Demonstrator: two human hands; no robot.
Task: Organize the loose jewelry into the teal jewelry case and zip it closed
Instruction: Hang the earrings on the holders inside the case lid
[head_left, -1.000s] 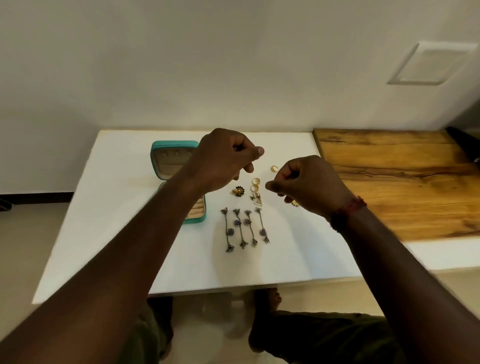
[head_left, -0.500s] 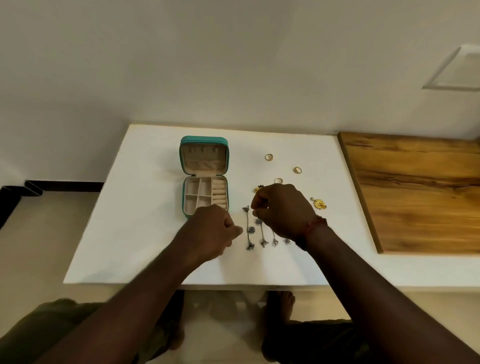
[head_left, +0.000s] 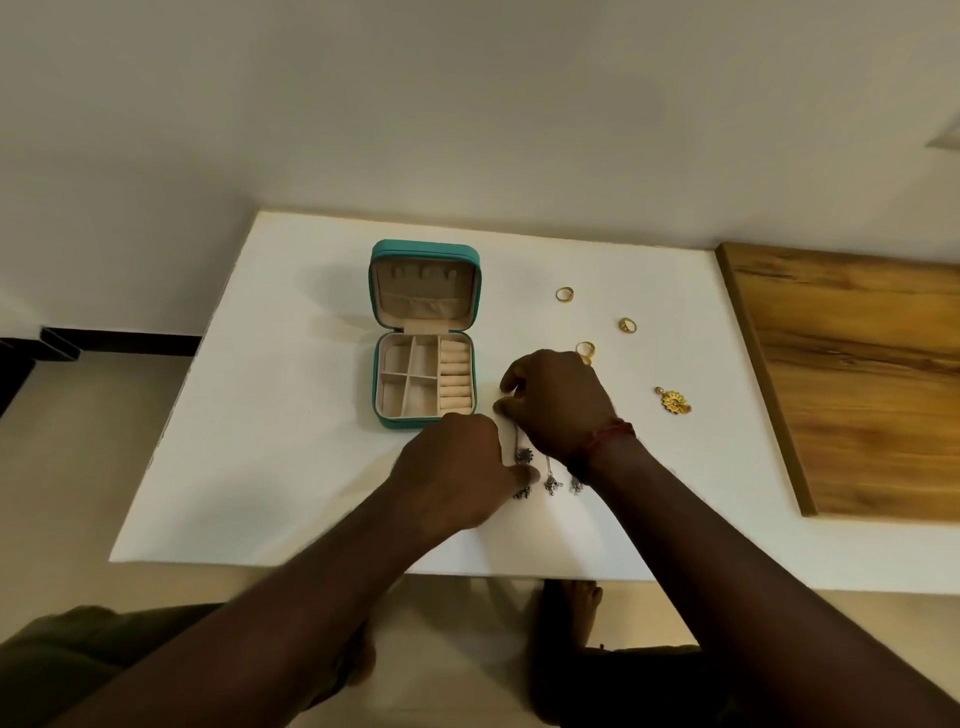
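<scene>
The teal jewelry case (head_left: 382, 364) lies open on the white table (head_left: 291, 415), its lid back and its beige compartments bare. Several long silver earrings (head_left: 523, 456) lie in a row right of the case, partly hidden under my hands. My right hand (head_left: 558, 402) curls its fingertips down on the upper end of the leftmost earring. Around that earring's lower part, my left hand (head_left: 454, 475) closes its thumb and curled fingers. Three gold rings (head_left: 564, 294) and a gold pendant (head_left: 674, 401) lie further right.
A wooden board (head_left: 857, 374) covers the table's right end. A pale wall stands behind the table. My knees and bare feet show below the table's front edge.
Both hands came down from mid-air to the row of silver earrings. My left hand has moved right to the leftmost earring. The view has shifted, so the case now shows in full.
</scene>
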